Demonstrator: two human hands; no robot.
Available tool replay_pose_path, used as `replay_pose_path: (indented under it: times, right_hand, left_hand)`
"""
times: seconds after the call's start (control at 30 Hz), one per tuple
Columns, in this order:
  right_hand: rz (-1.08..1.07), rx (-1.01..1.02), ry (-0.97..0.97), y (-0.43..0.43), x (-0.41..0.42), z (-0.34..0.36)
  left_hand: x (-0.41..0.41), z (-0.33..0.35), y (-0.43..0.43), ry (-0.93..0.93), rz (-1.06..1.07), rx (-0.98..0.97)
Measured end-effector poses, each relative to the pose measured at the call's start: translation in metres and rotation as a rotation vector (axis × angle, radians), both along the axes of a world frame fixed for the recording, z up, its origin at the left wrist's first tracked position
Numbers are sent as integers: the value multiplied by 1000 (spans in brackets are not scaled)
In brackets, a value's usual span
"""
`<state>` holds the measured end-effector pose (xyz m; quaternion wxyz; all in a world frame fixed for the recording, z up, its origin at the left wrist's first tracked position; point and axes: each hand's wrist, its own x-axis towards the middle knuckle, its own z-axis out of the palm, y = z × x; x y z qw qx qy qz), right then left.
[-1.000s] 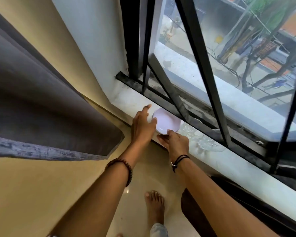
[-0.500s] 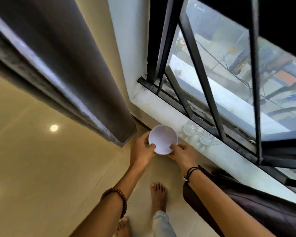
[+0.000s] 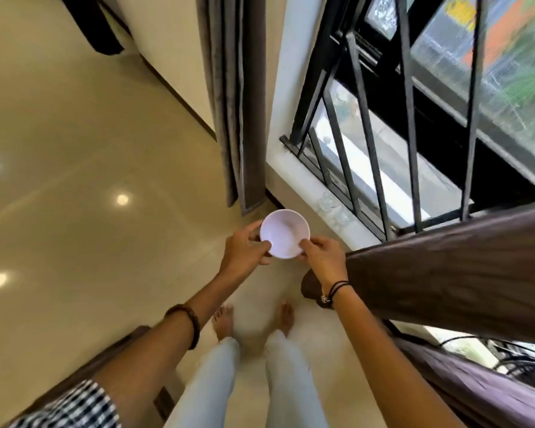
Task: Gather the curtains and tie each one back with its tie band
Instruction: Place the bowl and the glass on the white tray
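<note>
A small white bowl (image 3: 284,233) is held in the air in front of me, off the window sill. My left hand (image 3: 244,253) grips its left rim and my right hand (image 3: 323,257) pinches its right rim. A grey-brown curtain (image 3: 235,97) hangs straight down left of the window. A second brown curtain (image 3: 445,279) crosses the right side just behind my right wrist. No tie band shows.
The white window sill (image 3: 294,177) runs under black window bars (image 3: 362,118). Clear glass dishes (image 3: 332,208) sit on the sill near the bars. Glossy beige floor (image 3: 74,180) spreads to the left. My bare feet (image 3: 254,319) stand below the bowl.
Both hands have lifted the white bowl off the sill and drawn it back toward me. The view has swung so the left curtain hangs farther away.
</note>
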<state>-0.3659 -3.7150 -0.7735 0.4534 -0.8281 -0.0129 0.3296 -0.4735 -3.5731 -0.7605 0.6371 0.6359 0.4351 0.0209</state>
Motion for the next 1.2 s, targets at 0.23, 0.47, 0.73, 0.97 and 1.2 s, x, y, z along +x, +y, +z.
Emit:
replay_pose_path:
  times: [0.23, 0.47, 0.73, 0.97, 1.2]
  right_hand:
    - [108, 80, -16, -41, -57, 63]
    - [362, 86, -39, -86, -90, 84]
    - [736, 71, -135, -105, -145, 95]
    - [944, 115, -69, -100, -223, 97]
    - [1077, 149, -5, -75, -319, 97]
  left_hand:
    - [-76, 63, -56, -23, 140, 30]
    - [-138, 88, -136, -9, 382, 16]
    - [-217, 91, -199, -32, 683, -30]
    - [-301, 91, -233, 1, 916, -10]
    - [-393, 95, -247, -5, 1129, 23]
